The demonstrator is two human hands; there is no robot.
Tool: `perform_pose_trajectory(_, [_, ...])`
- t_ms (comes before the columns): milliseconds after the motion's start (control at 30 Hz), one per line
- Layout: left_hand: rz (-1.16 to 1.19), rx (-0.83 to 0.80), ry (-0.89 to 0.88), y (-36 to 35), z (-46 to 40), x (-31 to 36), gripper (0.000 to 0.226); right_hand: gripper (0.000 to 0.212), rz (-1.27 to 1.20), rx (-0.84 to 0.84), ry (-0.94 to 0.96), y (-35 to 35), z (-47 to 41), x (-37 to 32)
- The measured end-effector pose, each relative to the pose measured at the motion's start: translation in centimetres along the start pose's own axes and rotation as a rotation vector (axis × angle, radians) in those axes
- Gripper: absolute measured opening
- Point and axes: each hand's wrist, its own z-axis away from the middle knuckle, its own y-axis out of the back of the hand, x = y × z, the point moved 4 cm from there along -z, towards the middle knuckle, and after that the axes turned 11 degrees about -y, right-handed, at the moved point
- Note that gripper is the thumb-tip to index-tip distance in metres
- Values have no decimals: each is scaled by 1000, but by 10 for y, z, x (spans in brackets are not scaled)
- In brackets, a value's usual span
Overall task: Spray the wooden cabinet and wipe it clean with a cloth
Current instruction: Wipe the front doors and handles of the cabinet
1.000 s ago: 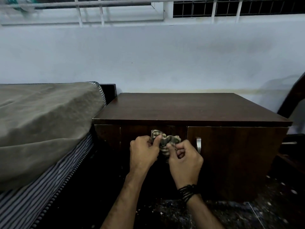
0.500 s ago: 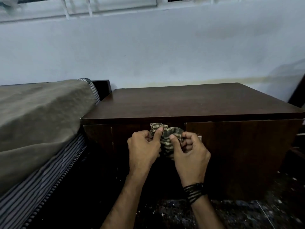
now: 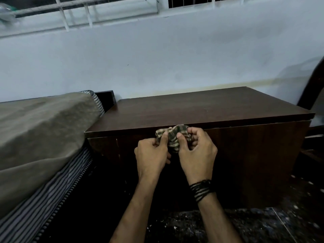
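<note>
A low dark wooden cabinet (image 3: 201,109) stands against the pale wall, its flat top bare. In front of its upper front edge I hold a small crumpled checked cloth (image 3: 172,135) with both hands. My left hand (image 3: 151,155) pinches the cloth's left side between thumb and fingers. My right hand (image 3: 197,149), with black cords on its wrist, grips the right side with curled fingers. The cloth covers the seam between the cabinet doors, and the door handle is hidden behind my right hand. No spray bottle is in view.
A bed with an olive blanket (image 3: 40,134) and a striped mattress (image 3: 47,195) lies close on the cabinet's left. A dark curved chair back (image 3: 312,86) rises at the right. The speckled dark floor (image 3: 236,225) spreads below. A barred window (image 3: 105,7) runs along the top.
Both hands have lifted the bunched cloth slightly, up to the cabinet's top front edge. The camera has tilted and moved closer, and my right hand now covers the door handle.
</note>
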Motion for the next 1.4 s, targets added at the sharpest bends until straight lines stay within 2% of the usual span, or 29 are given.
perform_pose_trajectory(133, [-68,-90,79,0,1,-10,47,21,48,-50,-102,0,8,19])
perform_pose_trajectory(233, [-84,-132,77,2,3,-9,51,18,2,-82,-231,4,11,29])
perform_pose_trajectory(333, [-98,-130,9,1,4,-2,49,17,-10,-3,-242,6,17,29])
perform_pose_trajectory(433, [-116,-19,-63,6,1,4,52,16,-45,64,-109,2,11,9])
perform_pose_trajectory(500, [-131,114,-63,15,-7,-5,58,15,-25,-6,-23,-11,5,-8])
perform_pose_trajectory(633, [-121,278,27,35,-10,-28,65,15,34,-131,13,-35,17,-18])
perform_pose_trajectory(767, [-82,281,45,40,-10,-32,46,14,24,-84,56,-41,31,-14])
perform_pose_trajectory(867, [-68,141,-4,23,-6,-21,46,14,-9,38,63,-29,26,-6])
perform_pose_trajectory(933, [-80,17,-58,6,-3,-10,47,14,-40,123,-3,-14,16,8])
perform_pose_trajectory(1000, [-122,-76,-79,-4,-3,0,48,16,-30,134,-77,-1,7,21])
perform_pose_trajectory(1133, [-229,-259,-16,-8,-3,7,51,16,43,84,-148,13,5,31])
perform_pose_trajectory(1200, [-302,-319,39,-10,0,4,51,17,105,-9,-218,17,1,35])
perform_pose_trajectory(1300, [-249,-431,159,-16,4,-6,47,13,185,-180,-306,25,-5,42])
perform_pose_trajectory(1400, [-204,-562,267,-21,13,-21,40,9,323,-204,-263,31,-3,47])
